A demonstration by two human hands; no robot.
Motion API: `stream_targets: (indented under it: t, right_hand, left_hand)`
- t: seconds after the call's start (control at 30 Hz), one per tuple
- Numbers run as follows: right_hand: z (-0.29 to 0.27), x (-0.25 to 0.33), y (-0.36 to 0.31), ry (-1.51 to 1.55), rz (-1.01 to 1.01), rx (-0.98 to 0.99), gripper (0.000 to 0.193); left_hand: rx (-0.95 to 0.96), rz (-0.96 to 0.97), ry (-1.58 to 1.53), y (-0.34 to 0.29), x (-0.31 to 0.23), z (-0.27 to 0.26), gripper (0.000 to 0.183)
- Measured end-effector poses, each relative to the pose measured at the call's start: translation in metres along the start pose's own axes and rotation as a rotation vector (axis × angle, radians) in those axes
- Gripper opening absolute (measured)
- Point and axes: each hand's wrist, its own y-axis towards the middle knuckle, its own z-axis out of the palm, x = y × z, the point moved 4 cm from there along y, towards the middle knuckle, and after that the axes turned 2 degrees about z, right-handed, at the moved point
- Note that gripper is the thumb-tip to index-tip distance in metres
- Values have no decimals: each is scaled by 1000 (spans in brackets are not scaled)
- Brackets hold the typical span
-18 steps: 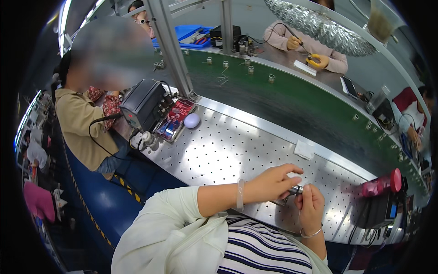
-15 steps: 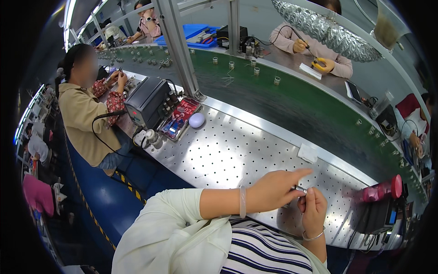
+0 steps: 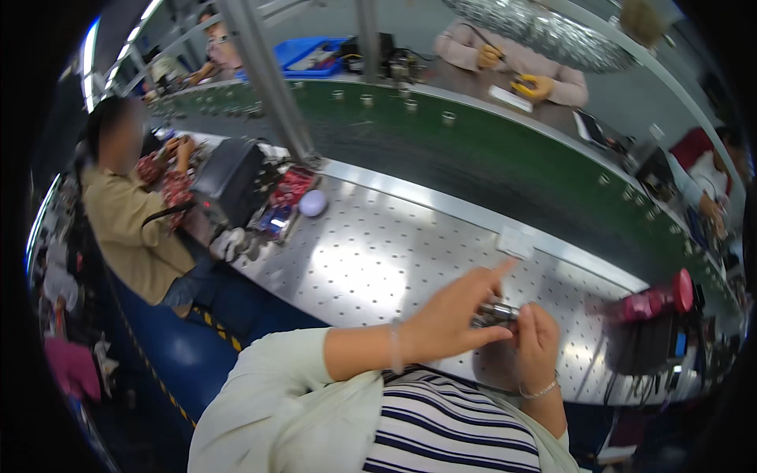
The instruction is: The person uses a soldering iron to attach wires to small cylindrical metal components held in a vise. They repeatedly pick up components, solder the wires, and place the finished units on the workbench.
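Above the near edge of the perforated metal worktop, my two hands meet around a small shiny metal cylindrical part [image 3: 498, 313]. My right hand [image 3: 538, 343] is closed, pinching the part's right end between thumb and fingertips. My left hand [image 3: 449, 315] comes in from the left, its index finger stretched away from me and its thumb below the part. Its other fingers curl against the part's left end, which they partly hide. Motion blurs the part's finer details.
On the perforated worktop [image 3: 355, 268] lie a lilac rounded object [image 3: 312, 203] and a white pad [image 3: 515, 242]. A dark box-shaped device [image 3: 229, 180] stands left, a pink object [image 3: 650, 303] right. Beyond runs a green conveyor [image 3: 473, 158] with small metal rings. Co-workers sit left and opposite.
My view has shifted, so the surroundings sit slightly higher and further left. My left thumb and index finger have spread, and more of the metal part shows between my hands.
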Motion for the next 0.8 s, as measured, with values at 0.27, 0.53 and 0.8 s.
stream_targets:
  t: [0.27, 0.53, 0.8]
  right_hand:
    - [1, 2, 5, 24, -32, 65, 38]
    - [2, 0, 4, 34, -34, 119, 37]
    - [1, -3, 5, 88, -15, 130, 37]
  left_hand:
    - [217, -172, -28, 5, 8, 3, 57]
    - [247, -494, -345, -2, 21, 5, 62]
    - [199, 496, 536, 7, -2, 7, 61]
